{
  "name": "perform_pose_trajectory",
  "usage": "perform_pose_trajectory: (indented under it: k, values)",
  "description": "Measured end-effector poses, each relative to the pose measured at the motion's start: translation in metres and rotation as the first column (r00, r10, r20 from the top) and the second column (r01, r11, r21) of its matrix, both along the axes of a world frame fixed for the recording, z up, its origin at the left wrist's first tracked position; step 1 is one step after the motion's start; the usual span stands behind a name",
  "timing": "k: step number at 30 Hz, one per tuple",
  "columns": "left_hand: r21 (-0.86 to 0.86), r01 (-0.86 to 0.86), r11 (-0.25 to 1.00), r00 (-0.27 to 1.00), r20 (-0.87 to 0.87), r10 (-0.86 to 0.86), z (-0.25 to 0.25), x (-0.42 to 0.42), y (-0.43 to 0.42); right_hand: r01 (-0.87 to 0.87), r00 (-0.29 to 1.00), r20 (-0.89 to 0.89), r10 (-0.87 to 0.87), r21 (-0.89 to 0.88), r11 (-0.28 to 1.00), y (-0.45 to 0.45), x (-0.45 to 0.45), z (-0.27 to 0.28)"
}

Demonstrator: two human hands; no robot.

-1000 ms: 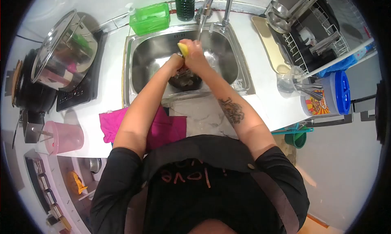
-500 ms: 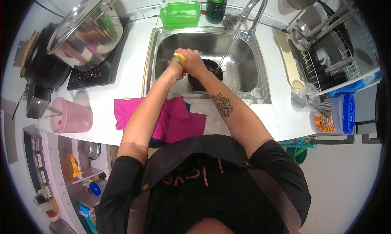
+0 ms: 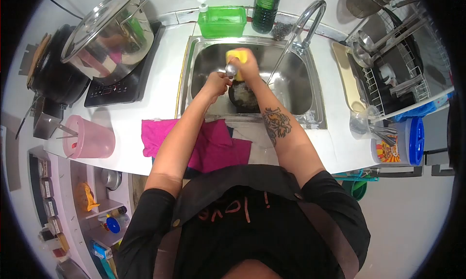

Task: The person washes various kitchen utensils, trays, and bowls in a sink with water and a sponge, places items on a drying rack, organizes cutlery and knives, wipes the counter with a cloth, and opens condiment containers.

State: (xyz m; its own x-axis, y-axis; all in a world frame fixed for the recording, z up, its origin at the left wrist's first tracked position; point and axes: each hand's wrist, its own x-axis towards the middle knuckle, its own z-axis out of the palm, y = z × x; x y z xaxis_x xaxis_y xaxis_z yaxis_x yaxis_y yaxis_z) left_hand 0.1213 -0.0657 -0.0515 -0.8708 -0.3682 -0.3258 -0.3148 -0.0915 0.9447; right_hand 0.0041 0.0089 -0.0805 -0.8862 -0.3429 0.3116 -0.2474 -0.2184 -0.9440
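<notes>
Over the steel sink (image 3: 301, 85), my left hand (image 3: 217, 86) is closed round the handle of a metal spoon (image 3: 231, 69), its shiny bowl pointing away from me. My right hand (image 3: 249, 68) grips a yellow sponge (image 3: 237, 56) right beside the spoon's bowl; whether the two touch I cannot tell. Below both hands a dark round pan or bowl (image 3: 242, 98) sits in the sink with cloudy water in it. A thin stream of water runs from the curved faucet (image 3: 310, 17) into the sink.
Behind the sink stand a green soap container (image 3: 222, 23) and a dark green bottle (image 3: 266, 11). Magenta cloth (image 3: 218, 150) lies at the front edge. Left are a large steel pot (image 3: 109, 36) and a pink bucket (image 3: 90, 138); right, a dish rack (image 3: 412, 92) with utensils.
My hands have moved apart, the right one going forward and right with the sponge. The spoon's bowl and more of the sponge now show. The view has shifted slightly.
</notes>
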Motion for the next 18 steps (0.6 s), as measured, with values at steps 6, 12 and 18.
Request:
perform_pose_trajectory:
  k: [6,12,18]
  values:
    - [0.119,0.038,0.992,0.999,-0.005,-0.037,-0.004,-0.004,0.006,-0.118,0.985,-0.108,0.134,0.137,0.984,-0.002,0.011,0.002]
    - [0.231,0.005,0.973,0.996,-0.088,0.016,-0.006,-0.011,0.008,0.081,0.975,-0.209,0.08,0.664,0.743,0.002,0.016,0.027]
    - [0.339,-0.198,0.92,0.909,-0.288,0.302,0.011,-0.021,0.01,-0.341,0.778,0.491,0.391,-0.192,0.92,0.022,0.018,0.018]
